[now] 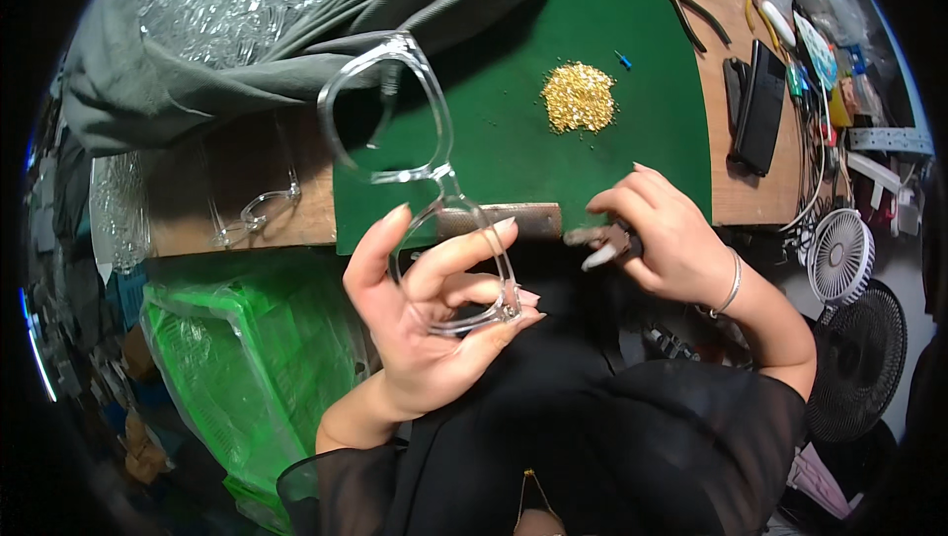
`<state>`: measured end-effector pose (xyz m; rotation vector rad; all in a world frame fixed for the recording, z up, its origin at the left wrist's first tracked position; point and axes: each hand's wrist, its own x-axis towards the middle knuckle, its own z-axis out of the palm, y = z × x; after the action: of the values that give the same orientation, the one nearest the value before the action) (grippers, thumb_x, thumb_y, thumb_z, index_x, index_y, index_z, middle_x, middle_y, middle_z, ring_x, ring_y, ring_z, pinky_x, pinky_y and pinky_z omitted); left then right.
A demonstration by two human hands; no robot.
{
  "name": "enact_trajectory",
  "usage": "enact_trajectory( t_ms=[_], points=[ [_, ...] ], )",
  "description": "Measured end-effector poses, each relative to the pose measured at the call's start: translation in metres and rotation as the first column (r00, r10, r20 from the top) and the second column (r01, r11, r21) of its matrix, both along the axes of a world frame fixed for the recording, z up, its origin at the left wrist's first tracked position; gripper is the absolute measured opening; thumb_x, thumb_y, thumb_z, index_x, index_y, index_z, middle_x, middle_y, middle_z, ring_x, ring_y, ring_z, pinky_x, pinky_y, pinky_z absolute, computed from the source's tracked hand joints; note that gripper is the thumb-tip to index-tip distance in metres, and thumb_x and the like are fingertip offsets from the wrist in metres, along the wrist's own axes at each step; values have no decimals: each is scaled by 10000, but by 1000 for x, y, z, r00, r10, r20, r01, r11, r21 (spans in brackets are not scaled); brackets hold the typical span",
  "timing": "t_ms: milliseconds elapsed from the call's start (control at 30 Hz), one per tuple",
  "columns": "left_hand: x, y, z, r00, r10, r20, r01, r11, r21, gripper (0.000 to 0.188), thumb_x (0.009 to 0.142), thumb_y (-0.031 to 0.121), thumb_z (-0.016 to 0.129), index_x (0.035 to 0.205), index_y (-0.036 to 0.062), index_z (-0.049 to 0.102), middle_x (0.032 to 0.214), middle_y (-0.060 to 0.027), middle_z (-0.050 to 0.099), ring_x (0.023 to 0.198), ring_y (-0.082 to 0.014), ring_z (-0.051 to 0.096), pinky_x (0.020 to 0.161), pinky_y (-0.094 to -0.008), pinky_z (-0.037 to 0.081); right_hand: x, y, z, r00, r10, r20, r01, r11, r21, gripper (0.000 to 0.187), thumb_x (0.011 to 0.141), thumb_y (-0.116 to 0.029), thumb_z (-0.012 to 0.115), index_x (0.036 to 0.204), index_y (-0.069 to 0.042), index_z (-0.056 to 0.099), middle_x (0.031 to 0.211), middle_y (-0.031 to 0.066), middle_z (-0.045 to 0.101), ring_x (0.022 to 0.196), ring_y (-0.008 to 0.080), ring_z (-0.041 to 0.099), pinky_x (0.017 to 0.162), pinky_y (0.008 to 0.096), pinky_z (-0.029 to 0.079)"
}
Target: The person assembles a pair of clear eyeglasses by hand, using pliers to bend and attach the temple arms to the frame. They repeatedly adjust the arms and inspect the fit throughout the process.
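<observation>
Holding clear eyeglass frame (420, 156) lens-up, left hand (434, 324) pinches 1 rim at frame center so right hand (667, 235), clenched on small pliers (604, 245), reaches its hinge corner.

Wooden workbench (760, 195) fills the upper frame, a green felt mat (652, 92) laid across its middle. Grey cloth (197, 62) heaped at 11 o'clock. Green plastic crate (247, 358) on the floor at 8 o'clock. Two small fans, one white (841, 258), one black (857, 363), at 4 o'clock. Light is bright overhead, dim under the bench.
</observation>
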<state>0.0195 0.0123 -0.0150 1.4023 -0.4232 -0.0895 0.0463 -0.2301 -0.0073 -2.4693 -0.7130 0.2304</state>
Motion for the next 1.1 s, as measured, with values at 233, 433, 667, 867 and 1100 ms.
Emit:
enact_trajectory(
  t_ms=[233, 433, 667, 867, 1100],
  points=[
    [3, -7, 0, 974, 62, -218, -101, 981, -169, 1023, 675, -117, 700, 1389, 131, 10, 1189, -251, 479, 752, -213, 647, 710, -329, 548, -10, -16, -39, 978, -115, 175, 136, 984, -114, 494, 610, -17, 639, 1090, 1, 526, 1086, 118, 514, 878, 289, 527, 755, 361, 431],
    [0, -7, -3, 974, 35, -224, -101, 951, -292, 876, 766, -108, 568, 1375, 165, 1, 1166, -251, 462, 678, -146, 575, 646, -298, 526, 0, -11, -42, 975, -65, 215, 138, 930, -342, 554, 615, -67, 657, 1146, -2, 511, 1184, 110, 507, 874, 259, 521, 770, 350, 441],
    [-6, -5, -1, 944, 36, -328, -115, 968, -225, 1004, 704, -152, 608, 1395, 97, -76, 1109, -215, 512, 793, -220, 650, 747, -329, 530, 19, -33, -43, 950, -287, 123, 298, 951, -80, 312, 634, -19, 634, 932, -38, 545, 867, 119, 566, 831, 306, 548, 725, 389, 423],
    [-1, -11, 4, 874, -190, -448, -121, 807, -579, 918, 743, -4, 676, 1363, 167, 21, 1244, -230, 447, 985, -322, 602, 869, -428, 491, 40, -19, -75, 909, -378, 175, 380, 925, 23, 180, 740, -101, 668, 832, -4, 547, 756, 132, 542, 676, 319, 542, 583, 379, 413],
    [-2, -8, 0, 758, -426, -495, 42, 788, -614, 279, 955, 241, 436, 834, -7, 476, 1064, -223, 538, 866, -265, 629, 803, -349, 492, 41, -14, -75, 921, -357, 157, 369, 928, -52, 166, 740, -171, 658, 819, -55, 570, 754, 102, 543, 739, 294, 557, 610, 396, 375]
  ],
)
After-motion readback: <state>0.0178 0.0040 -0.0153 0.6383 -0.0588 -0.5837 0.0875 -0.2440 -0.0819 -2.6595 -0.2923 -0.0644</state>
